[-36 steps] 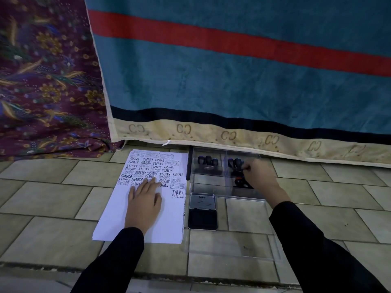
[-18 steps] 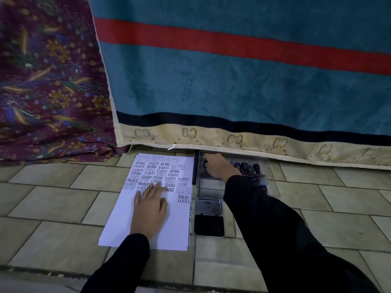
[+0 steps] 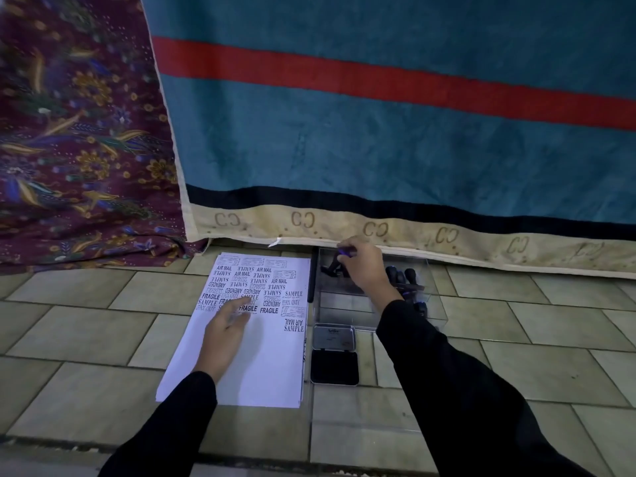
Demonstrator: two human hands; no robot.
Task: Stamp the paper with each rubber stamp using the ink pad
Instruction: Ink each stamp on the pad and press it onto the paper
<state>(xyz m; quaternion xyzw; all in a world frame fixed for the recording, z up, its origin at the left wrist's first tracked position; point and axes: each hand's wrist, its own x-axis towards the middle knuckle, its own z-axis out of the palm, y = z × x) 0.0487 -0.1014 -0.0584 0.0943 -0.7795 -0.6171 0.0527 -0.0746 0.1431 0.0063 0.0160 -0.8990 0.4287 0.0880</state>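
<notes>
A white paper (image 3: 261, 366) lies on the tiled floor, its upper half covered with black stamp prints. My left hand (image 3: 225, 330) rests flat on it, fingers spread. To its right sits the open black ink pad (image 3: 334, 369) with its lid (image 3: 334, 337) folded back. Beyond that is a clear plastic box (image 3: 437, 304) with several dark rubber stamps (image 3: 406, 275) inside. My right hand (image 3: 363, 266) is over the box's left compartment, fingers closed on a stamp (image 3: 346, 251) with a purple underside, lifted above the others.
A teal blanket (image 3: 378, 132) with a red stripe hangs right behind the box and paper. A maroon floral cloth (image 3: 75, 149) lies to the left. The box's clear lid (image 3: 358, 435) lies on the floor near me. A black pen (image 3: 311, 280) lies between paper and box.
My right hand went from the box's right side to its left compartment and has lifted a stamp out. The left hand shifted slightly on the paper. The camera moved closer.
</notes>
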